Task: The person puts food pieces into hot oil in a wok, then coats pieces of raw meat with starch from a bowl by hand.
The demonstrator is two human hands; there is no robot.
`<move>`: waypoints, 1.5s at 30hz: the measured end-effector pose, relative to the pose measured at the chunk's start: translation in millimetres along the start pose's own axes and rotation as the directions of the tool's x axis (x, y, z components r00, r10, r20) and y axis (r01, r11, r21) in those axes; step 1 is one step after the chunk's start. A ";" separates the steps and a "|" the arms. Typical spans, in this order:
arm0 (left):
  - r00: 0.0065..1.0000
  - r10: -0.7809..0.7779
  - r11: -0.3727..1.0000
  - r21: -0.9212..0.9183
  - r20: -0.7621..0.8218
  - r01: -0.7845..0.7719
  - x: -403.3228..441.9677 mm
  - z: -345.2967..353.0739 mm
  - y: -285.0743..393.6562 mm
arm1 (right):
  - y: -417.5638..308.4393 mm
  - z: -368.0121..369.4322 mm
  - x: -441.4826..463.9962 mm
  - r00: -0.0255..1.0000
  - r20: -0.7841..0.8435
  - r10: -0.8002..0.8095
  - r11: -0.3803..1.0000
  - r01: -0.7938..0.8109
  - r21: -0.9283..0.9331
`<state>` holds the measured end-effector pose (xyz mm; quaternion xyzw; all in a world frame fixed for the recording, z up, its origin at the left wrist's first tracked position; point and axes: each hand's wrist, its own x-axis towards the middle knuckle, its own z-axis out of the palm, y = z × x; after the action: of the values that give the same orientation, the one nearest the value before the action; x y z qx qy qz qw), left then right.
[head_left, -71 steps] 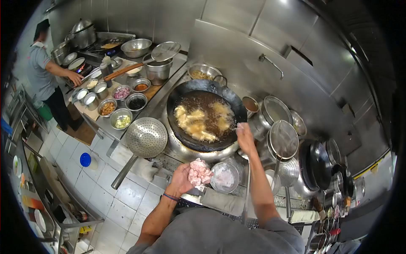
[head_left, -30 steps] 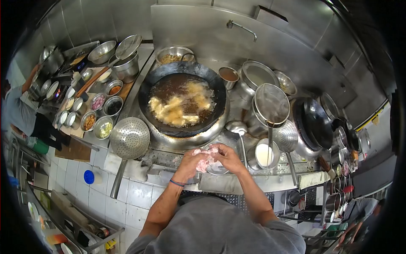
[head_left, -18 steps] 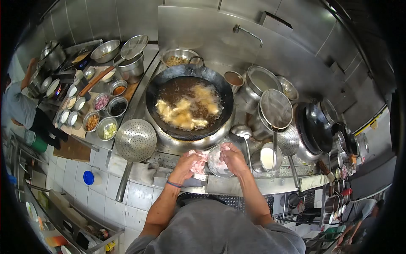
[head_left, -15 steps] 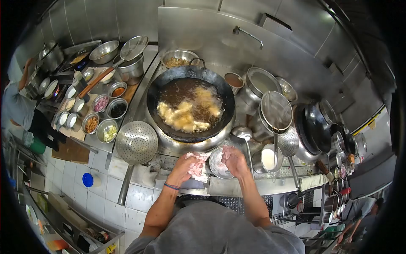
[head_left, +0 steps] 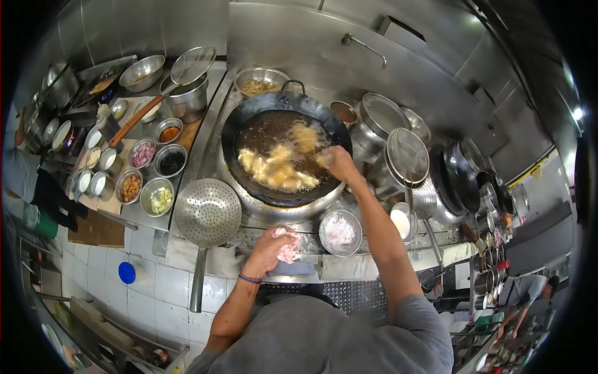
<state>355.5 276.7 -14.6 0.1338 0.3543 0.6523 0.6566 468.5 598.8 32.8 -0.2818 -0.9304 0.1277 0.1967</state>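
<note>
My left hand (head_left: 269,250) is closed around pale pink raw meat pieces (head_left: 288,245) dusted with white, in front of the stove's near edge. Over the right side of a large black wok (head_left: 249,111) is my right hand (head_left: 340,164), fingers pointing down and pressed together; what is in them is hidden. Dark bubbling oil fills the wok, with pale golden frying pieces (head_left: 277,168) floating in it. Between my forearms stands a metal bowl (head_left: 341,232) holding white powder and some pinkish bits.
A perforated ladle (head_left: 207,212) lies left of the wok, its handle jutting over the edge. Strainers (head_left: 408,156) and pots stand at right, near a container of white contents (head_left: 400,223). Ingredient bowls (head_left: 157,196) crowd the left counter. Another person (head_left: 31,162) stands far left.
My right hand has left the powder bowl and moved up and forward over the wok's right side. My left hand stays low with the meat pieces.
</note>
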 end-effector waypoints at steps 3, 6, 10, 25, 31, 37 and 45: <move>0.999 0.031 1.000 -0.007 -0.031 -0.031 -5.8 -5.8 3.7 | -23.8 -14.8 6.7 0.952 -0.301 -0.047 0.998 0.059 0.029; 0.993 0.091 0.996 0.023 -0.081 -0.089 -8.2 -11.4 11.2 | -94.7 -43.5 -46.2 0.963 -0.169 0.211 0.877 -0.110 0.468; 0.979 0.195 0.968 0.170 -0.059 -0.183 3.7 -15.5 2.5 | -130.0 7.1 -145.6 0.876 0.314 0.366 0.572 -0.478 0.666; 0.978 0.202 0.838 0.509 0.048 -0.198 52.0 12.7 -25.8 | -123.6 31.3 -191.9 0.873 0.360 0.328 0.286 -0.455 0.843; 0.993 -0.089 0.984 0.163 0.084 0.074 37.2 12.6 3.3 | -94.1 26.5 -203.3 0.849 0.327 0.414 0.254 -0.453 0.855; 0.984 -0.059 0.970 0.243 0.167 0.017 40.9 2.1 -6.5 | -122.0 0.8 -184.4 0.795 0.487 0.361 -0.397 -0.342 0.852; 0.993 -0.116 0.993 0.007 0.006 0.116 31.2 0.9 -9.3 | -121.7 14.6 -178.5 0.682 0.647 0.342 -0.836 -0.093 0.540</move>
<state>359.9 305.6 -29.0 0.1172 0.3615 0.6116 0.6939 540.8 395.9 9.7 -0.2804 -0.0215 0.9058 0.3169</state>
